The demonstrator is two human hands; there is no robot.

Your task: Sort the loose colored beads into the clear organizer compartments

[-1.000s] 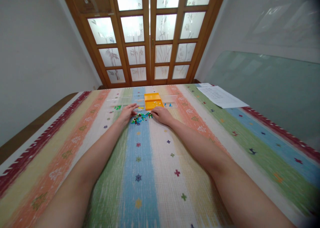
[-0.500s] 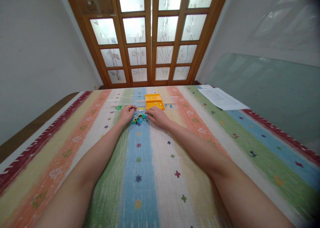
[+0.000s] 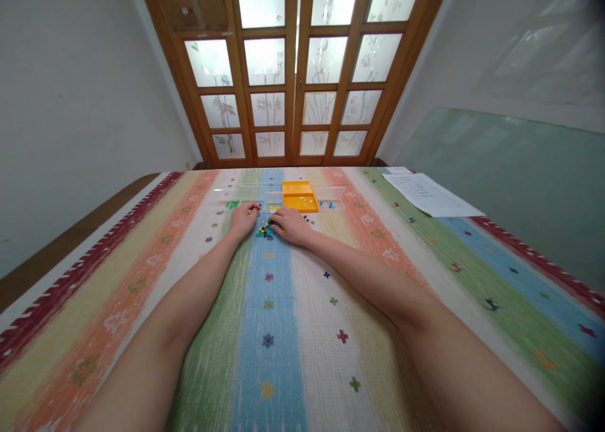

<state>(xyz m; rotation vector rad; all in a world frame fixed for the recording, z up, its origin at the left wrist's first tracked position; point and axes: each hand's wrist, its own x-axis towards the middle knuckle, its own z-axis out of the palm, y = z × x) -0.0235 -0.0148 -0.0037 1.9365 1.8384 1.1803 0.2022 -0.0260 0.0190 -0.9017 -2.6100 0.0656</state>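
Note:
A small heap of tiny colourful pieces [image 3: 264, 231] lies on the striped cloth [image 3: 283, 331] at arm's length. My left hand [image 3: 243, 217] rests against the heap's left side with its fingers curled in; what they hold, if anything, is hidden. My right hand [image 3: 292, 225] lies palm down on the heap's right side, fingers stretched left over the pieces. The two hands almost meet. Just behind them stands an orange tray [image 3: 299, 196] with a few bits in it.
Clear shallow trays sit left [image 3: 230, 204] and right [image 3: 331, 202] of the orange one, holding green and blue bits. A printed sheet of paper [image 3: 430, 193] lies far right. Wooden glazed doors [image 3: 293, 72] stand beyond the table, and a glass pane [image 3: 520, 180] leans at right.
Both hands have slid inward, pushing the spread pieces into a tighter heap. The left fingers went from stretched to curled. The view has shifted slightly right and down.

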